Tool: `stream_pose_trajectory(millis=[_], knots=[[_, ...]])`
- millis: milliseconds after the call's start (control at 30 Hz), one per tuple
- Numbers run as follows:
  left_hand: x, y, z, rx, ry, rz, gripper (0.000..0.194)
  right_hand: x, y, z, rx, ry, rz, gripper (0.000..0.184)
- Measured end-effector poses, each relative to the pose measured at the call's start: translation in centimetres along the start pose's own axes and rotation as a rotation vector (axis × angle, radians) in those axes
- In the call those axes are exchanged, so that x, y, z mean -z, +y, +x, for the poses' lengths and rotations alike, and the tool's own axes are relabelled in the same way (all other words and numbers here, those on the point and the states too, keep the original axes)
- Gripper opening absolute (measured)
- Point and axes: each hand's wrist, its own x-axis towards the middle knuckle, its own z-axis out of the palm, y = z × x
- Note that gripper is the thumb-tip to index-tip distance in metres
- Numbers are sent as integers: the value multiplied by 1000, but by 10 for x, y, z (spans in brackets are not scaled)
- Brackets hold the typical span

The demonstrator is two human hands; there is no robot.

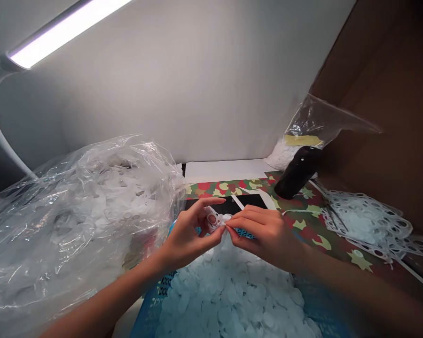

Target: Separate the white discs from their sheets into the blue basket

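Note:
My left hand [193,230] is curled round a small bunched white sheet with round holes [213,218], thumb on its near side and index finger raised above it. My right hand [259,227] pinches the right end of the same sheet between thumb and fingertips; what exactly lies in that pinch is too small to tell. Below both hands is a blue plastic basket [146,312], heaped with small white round discs [229,291]. Just beyond my fingers a narrow white strip [237,202] lies across a flat black object [256,201].
A large clear plastic bag [91,211] of white pieces fills the left. At the right are a black object [298,171], a pile of holed white sheets [370,225] and another clear bag [303,131]. A patterned cloth [313,225] covers the table; a lamp [66,33] hangs upper left.

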Motion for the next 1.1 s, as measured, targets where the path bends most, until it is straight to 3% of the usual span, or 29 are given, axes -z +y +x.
stream_pose_trajectory(millis=[200,333,433,533,633,1100], knots=[[2,4,1,78,-64,-204,40,1,-6,2,-81,148,122,7],[5,1,4,130,-110,-373,45,4,-7,3,-162,156,219,8],[4,-1,5,141,-78,-397,45,4,-4,3,-174,157,244,8],[2,0,4,89,-1,-329,41,3,-1,3,-158,141,219,6],[0,2,4,86,-11,-287,42,2,0,3,-138,123,186,6],[8,-4,10,327,3,-456,44,4,3,0,14,-3,37,14]])
